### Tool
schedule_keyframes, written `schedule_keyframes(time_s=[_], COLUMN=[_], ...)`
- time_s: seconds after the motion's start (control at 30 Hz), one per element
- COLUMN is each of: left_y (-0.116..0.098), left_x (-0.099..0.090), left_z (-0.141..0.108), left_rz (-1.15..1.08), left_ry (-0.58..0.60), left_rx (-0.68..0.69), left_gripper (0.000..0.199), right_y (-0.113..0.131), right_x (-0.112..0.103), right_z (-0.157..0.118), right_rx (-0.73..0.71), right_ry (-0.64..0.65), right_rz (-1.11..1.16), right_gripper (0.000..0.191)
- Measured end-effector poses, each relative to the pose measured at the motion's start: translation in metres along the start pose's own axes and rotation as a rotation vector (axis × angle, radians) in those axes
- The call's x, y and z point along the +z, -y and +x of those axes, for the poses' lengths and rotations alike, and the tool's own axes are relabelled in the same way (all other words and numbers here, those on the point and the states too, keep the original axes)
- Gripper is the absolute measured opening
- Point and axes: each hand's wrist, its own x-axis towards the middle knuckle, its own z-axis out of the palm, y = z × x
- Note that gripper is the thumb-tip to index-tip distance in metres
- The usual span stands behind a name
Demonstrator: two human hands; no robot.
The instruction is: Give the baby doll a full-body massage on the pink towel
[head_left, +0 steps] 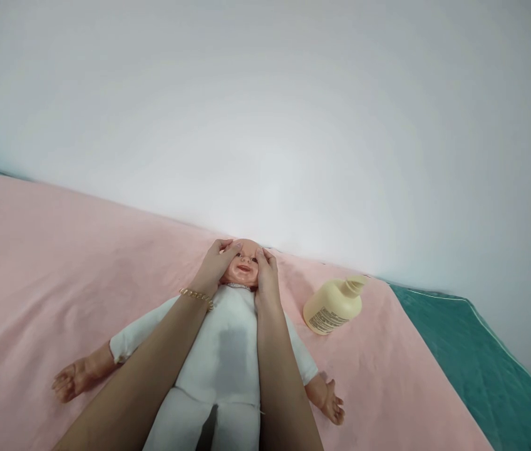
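Note:
A baby doll (221, 351) with a white cloth body lies on its back, its arms spread out to both sides. My left hand (217, 263) cups one side of the doll's head (243, 270), the thumb resting near its brow. On the other side my right hand (267, 270) grips the head the same way, thumb by the temple. The fingers behind the head are partly hidden. Both forearms lie over the doll's body, and a gold bracelet (196, 297) circles my left wrist. A grey patch marks the doll's chest.
A pale yellow pump bottle (331, 307) with printed text leans on the cloth to the right of the doll. Beneath everything is a pink sheet (82, 250), with a green cover (476, 357) showing at the right. A white wall (265, 125) rises behind the doll's head.

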Motion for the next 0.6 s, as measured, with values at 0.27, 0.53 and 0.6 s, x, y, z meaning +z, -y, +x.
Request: schedule_keyframes(time_s=[0.27, 0.53, 0.6], left_y=[0.007, 0.006, 0.004], left_x=[0.0, -0.001, 0.0], left_z=[0.007, 0.006, 0.003], left_rz=[-0.053, -0.081, -0.087], left_ry=[0.006, 0.003, 0.022], left_rx=[-0.006, 0.001, -0.001], left_gripper=[0.022, 0.02, 0.026], right_y=[-0.005, -0.006, -0.006], right_x=[-0.005, -0.004, -0.003], right_z=[0.01, 0.011, 0.008], right_rx=[0.023, 0.002, -0.009], right_ry=[-0.007, -0.012, 0.011], right_rz=[0.081, 0.119, 0.105], right_gripper=[0.025, 0.025, 0.03])
